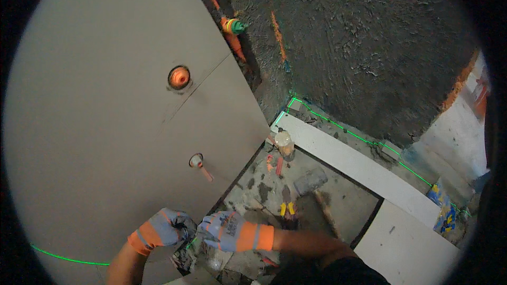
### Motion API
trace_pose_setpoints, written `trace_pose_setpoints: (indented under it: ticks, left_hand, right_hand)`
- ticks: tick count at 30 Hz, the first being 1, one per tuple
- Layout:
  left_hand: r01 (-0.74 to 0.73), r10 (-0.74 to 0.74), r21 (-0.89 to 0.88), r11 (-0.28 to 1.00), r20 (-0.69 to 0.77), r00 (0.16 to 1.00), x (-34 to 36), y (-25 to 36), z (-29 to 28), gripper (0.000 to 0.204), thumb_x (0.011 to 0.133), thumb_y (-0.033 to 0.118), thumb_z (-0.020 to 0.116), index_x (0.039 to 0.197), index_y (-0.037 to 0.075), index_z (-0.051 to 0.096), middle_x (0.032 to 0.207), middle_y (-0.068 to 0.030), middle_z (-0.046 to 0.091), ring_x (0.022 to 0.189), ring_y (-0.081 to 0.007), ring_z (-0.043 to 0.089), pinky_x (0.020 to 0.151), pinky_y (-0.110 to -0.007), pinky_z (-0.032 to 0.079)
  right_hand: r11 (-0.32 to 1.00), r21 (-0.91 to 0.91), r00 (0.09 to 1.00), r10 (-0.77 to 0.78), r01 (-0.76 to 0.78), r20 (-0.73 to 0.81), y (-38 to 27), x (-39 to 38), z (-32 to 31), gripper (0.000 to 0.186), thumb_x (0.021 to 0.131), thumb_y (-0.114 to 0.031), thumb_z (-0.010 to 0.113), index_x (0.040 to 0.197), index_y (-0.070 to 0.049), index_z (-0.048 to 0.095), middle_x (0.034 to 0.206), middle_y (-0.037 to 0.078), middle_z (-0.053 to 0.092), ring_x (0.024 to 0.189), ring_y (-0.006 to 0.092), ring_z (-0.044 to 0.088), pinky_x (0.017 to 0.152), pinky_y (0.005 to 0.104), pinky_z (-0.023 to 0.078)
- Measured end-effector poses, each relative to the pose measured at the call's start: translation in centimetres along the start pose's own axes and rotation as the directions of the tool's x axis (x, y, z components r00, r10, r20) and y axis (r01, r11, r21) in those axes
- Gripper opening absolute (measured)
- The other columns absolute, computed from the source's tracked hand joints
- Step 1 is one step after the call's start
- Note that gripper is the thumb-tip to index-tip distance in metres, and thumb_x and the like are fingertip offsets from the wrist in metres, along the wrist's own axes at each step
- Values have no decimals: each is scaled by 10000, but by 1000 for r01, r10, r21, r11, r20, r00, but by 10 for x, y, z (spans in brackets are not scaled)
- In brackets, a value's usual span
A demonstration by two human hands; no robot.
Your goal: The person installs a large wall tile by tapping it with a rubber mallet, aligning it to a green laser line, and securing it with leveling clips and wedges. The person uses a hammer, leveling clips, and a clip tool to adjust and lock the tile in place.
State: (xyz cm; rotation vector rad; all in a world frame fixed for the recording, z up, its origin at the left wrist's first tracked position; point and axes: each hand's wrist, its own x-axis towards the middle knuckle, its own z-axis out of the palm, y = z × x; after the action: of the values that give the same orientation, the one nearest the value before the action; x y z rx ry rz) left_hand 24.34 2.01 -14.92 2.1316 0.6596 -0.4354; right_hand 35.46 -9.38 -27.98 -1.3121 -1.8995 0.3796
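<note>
Both my hands wear grey and orange work gloves and are close together near the lower middle, beside the foot of the tiled wall. My left hand [162, 230] is closed, its fingertips bunched near a dark patch; what they grip, if anything, is hidden. A short gap to its right, my right hand [233, 230] is closed too, fingers curled toward the left one. Whatever it may hold is too small to make out. Below the hands lie dark crumbs and rubble [185, 258] at the wall's edge.
Large grey tiles [105, 142] carry an orange pipe opening [180, 77] and a second opening [196, 160]. On the stained floor are a mallet [310, 180], yellow-handled tool [288, 210] and clear container [284, 143]. A white strip [359, 166], green laser line [338, 125] and rough dark wall [359, 47] lie beyond.
</note>
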Motion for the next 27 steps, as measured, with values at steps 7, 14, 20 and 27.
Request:
trace_pose_setpoints:
  ticks: [7,14,20,27]
  left_hand:
    - [-100,84,186,977,92,992,45,65,-55,132,653,12,580,779,43,604,649,-86,581,564,-123,504,564,-246,426]
    - [-240,205,552,799,125,971,67,149,-91,202,694,127,583,881,50,584,734,-89,583,668,-203,568,609,-313,453]
    - [2,665,983,-183,122,737,90,232,-145,339,667,147,530,985,32,526,906,-118,552,863,-276,535,719,-409,429]
    - [188,730,837,-514,312,608,118,264,-212,327,670,130,503,977,24,538,1003,-129,517,1011,-277,468,938,-431,311]
  right_hand:
    - [982,187,943,63,-1,-327,21,18,-63,308,726,-281,563,895,-28,509,882,133,533,799,280,535,669,352,436]
    - [747,665,886,296,18,-356,31,29,-130,173,719,-26,569,890,-4,563,798,73,565,751,129,555,676,235,435]
    - [445,885,743,637,-137,-206,24,15,-154,165,744,-24,544,901,28,549,877,85,592,788,123,563,695,229,450]
    - [321,931,553,814,-171,-179,23,21,-153,262,751,-35,538,993,45,478,1000,119,534,925,180,510,782,285,417]
